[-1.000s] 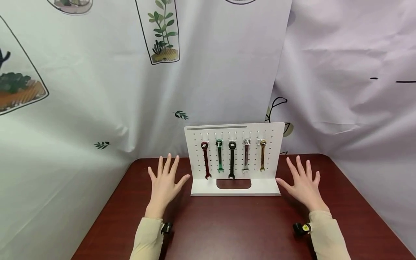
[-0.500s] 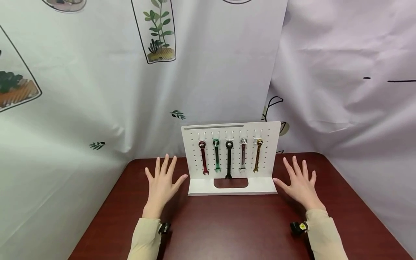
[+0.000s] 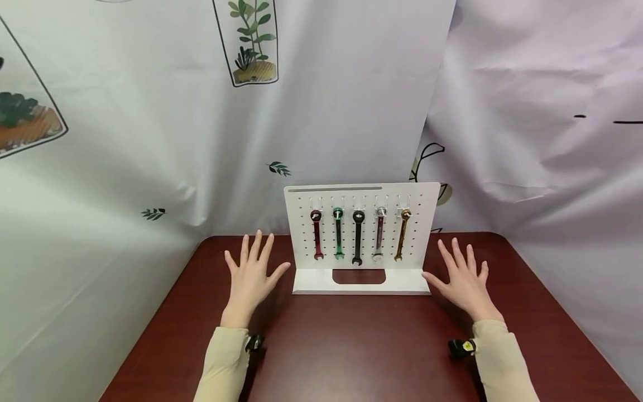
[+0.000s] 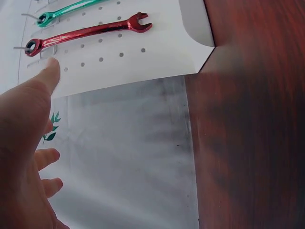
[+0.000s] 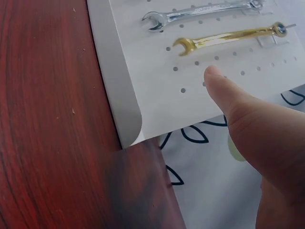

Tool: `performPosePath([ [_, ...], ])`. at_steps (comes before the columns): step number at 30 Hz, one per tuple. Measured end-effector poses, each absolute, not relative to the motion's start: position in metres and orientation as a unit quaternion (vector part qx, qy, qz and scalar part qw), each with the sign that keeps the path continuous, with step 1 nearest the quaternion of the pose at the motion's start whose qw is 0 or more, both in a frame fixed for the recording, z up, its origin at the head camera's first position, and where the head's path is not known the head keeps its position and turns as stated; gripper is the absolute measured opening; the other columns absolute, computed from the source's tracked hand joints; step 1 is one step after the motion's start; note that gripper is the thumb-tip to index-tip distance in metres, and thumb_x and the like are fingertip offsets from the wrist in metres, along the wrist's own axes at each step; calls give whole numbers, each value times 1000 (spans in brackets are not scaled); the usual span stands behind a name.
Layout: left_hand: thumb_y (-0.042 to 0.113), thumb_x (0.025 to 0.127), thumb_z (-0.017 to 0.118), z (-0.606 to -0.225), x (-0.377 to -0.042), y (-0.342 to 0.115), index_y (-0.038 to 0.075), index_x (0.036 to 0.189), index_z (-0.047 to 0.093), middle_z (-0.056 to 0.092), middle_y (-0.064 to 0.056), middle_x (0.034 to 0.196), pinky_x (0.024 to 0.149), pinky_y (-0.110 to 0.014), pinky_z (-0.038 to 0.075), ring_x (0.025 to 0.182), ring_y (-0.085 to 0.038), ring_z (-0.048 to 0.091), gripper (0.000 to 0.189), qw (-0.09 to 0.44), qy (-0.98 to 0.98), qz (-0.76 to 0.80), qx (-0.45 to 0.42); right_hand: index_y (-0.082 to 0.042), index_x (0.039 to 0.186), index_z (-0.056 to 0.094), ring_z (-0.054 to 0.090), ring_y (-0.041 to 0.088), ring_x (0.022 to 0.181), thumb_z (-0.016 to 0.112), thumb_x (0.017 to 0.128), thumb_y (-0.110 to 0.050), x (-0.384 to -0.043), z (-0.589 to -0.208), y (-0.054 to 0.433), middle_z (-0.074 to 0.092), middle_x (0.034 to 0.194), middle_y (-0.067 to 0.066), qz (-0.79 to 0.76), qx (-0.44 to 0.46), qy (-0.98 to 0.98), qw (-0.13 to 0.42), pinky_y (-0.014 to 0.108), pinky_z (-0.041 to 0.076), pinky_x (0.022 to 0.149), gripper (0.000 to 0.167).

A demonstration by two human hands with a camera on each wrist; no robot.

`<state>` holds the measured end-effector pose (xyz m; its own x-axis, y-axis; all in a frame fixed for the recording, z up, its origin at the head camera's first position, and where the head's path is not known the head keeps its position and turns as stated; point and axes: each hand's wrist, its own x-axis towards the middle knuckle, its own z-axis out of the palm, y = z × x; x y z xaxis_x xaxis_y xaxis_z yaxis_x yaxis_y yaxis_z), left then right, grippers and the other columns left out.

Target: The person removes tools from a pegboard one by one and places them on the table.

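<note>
Five is avoided here: several combination wrenches hang in a row from hooks on a white pegboard stand (image 3: 361, 289). From left to right they are a red wrench (image 3: 317, 237), a green wrench (image 3: 339, 237), a black wrench (image 3: 358, 240), a silver wrench (image 3: 379, 237) and a gold wrench (image 3: 402, 237). My left hand (image 3: 249, 282) is spread beside the stand's left edge, nearest the red wrench. On the other side my right hand (image 3: 464, 285) is spread too, nearest the gold wrench. Neither hand holds anything.
The stand is at the back of a dark red wooden table (image 3: 346, 346). Behind and around it hangs a pale printed curtain (image 3: 346, 128). A small black device (image 3: 254, 343) is worn at the left wrist, and another black device (image 3: 460, 348) at the right.
The head view has shifted slightly, so the whole scene sits a little higher. The hanging wrenches have swung slightly. Both hands stay spread in about the same place beside the stand.
</note>
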<state>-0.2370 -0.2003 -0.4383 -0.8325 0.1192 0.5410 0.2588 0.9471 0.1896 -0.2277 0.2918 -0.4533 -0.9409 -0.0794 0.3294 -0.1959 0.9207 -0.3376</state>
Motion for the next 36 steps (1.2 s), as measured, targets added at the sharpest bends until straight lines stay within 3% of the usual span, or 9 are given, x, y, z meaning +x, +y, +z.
performPosePath([
  [9,50,95,66,-442,-231,-196,15,154,42,34,-17,160,109,-78,3,151,-40,19,73,290,-938,-153,-108,-21,163,14,-4,47,151,61,97,-53,-222,-432,297,5,167,22,236,81,-949,194,82,5,103,87],
  [15,44,97,66,-436,-232,-192,13,152,46,40,-17,156,111,-77,6,149,-38,24,66,305,-930,-171,-116,-11,160,25,10,50,149,63,100,-37,-229,-389,303,14,165,24,273,120,-918,263,79,14,106,77],
  [19,41,95,69,-424,-237,-185,11,150,48,45,-17,153,112,-73,16,144,-39,34,66,310,-917,-210,-137,-4,155,36,24,51,144,67,98,-26,-238,-359,301,27,160,26,293,159,-890,311,70,20,112,69],
  [24,35,94,73,-408,-242,-175,8,148,49,52,-17,146,109,-59,37,135,-36,47,65,284,-894,-304,-164,-5,151,45,37,45,140,68,97,-19,-251,-334,296,41,153,23,303,180,-871,342,62,30,111,60],
  [29,32,93,75,-398,-248,-164,7,147,50,57,-16,140,105,-55,43,128,-34,54,64,226,-863,-421,-164,-4,147,50,43,44,136,66,99,-21,-266,-320,290,48,148,23,312,180,-871,333,59,34,110,54],
  [36,30,94,75,-395,-262,-147,9,144,53,58,-9,141,107,-51,43,127,-31,57,58,182,-839,-488,-156,-3,148,49,53,47,119,56,104,-20,-276,-309,282,48,146,24,331,173,-886,275,61,44,95,48],
])
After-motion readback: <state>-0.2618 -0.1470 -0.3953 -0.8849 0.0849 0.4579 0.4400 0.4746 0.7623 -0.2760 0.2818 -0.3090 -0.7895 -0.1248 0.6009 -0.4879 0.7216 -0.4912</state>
